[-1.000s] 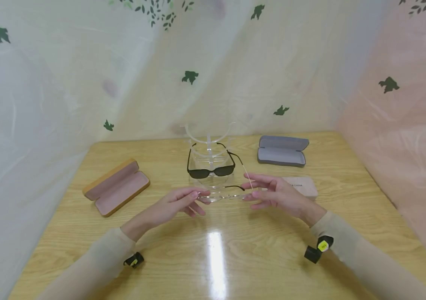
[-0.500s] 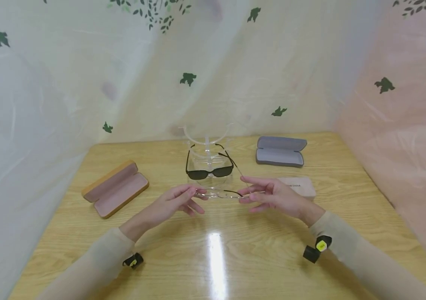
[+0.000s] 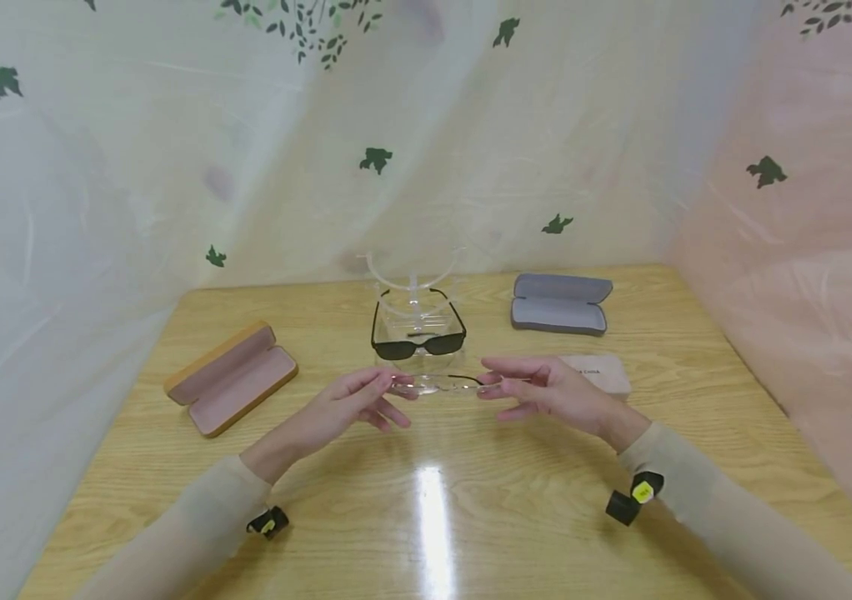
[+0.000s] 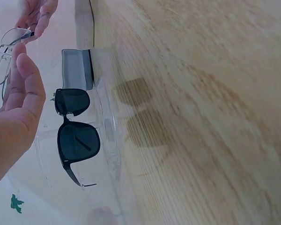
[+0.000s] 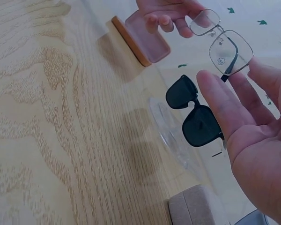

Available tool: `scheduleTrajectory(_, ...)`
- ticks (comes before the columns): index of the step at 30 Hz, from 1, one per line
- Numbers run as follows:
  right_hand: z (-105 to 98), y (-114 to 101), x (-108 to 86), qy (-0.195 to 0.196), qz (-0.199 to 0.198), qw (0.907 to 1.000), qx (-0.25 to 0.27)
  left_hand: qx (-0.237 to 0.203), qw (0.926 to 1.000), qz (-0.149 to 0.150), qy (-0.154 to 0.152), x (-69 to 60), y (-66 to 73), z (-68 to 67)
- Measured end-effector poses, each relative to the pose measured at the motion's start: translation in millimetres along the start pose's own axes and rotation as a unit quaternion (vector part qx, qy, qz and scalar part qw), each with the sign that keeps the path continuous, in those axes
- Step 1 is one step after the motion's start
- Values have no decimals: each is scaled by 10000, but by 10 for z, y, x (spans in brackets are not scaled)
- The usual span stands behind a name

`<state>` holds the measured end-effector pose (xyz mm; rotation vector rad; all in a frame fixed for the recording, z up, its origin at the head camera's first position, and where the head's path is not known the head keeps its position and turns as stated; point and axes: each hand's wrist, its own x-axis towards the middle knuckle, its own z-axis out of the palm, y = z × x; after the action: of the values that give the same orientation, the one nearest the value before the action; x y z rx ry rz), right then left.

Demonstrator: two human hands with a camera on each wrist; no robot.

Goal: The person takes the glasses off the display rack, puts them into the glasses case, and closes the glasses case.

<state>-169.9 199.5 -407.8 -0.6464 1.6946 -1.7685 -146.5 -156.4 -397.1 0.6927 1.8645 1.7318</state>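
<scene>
Wire-rimmed eyeglasses (image 3: 437,388) with clear lenses are held level above the table in front of the display stand. My left hand (image 3: 351,402) pinches their left end between thumb and fingers. At the right end, my right hand (image 3: 549,396) grips the rim with its thumb and fingers. One dark-tipped temple shows behind the lens (image 5: 231,52) in the right wrist view. Just beyond the hands, black sunglasses (image 3: 444,343) sit on the clear display stand (image 3: 414,287), their temples spread backward.
At the left lies an open orange case (image 3: 246,392) with a pink lining. An open grey-blue case (image 3: 559,313) stands at the back right. A pale closed case (image 3: 600,373) sits partly behind the right hand. Patterned cloth (image 3: 283,167) hangs behind the table.
The eyeglasses' right temple, which stuck out toward the stand, has swung inward and no longer shows there. The right hand's fingers followed it; the left hand barely moved.
</scene>
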Motion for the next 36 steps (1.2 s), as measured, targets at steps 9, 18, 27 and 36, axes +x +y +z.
scheduleTrajectory(9,-15,21,11,-75,-171,9998,-51,-84,10000,30,-26,-8,-4,11)
scheduleTrajectory(18,-20,7,12,-91,-258,9996,-96,-219,9997,74,-2,12,5,15)
scheduleTrajectory(27,-9,18,8,-24,-109,9997,-203,-175,9998,-40,22,15,-32,32)
scheduleTrajectory(36,-44,34,9,-118,-206,9994,-260,-49,9997,-203,96,49,-65,36)
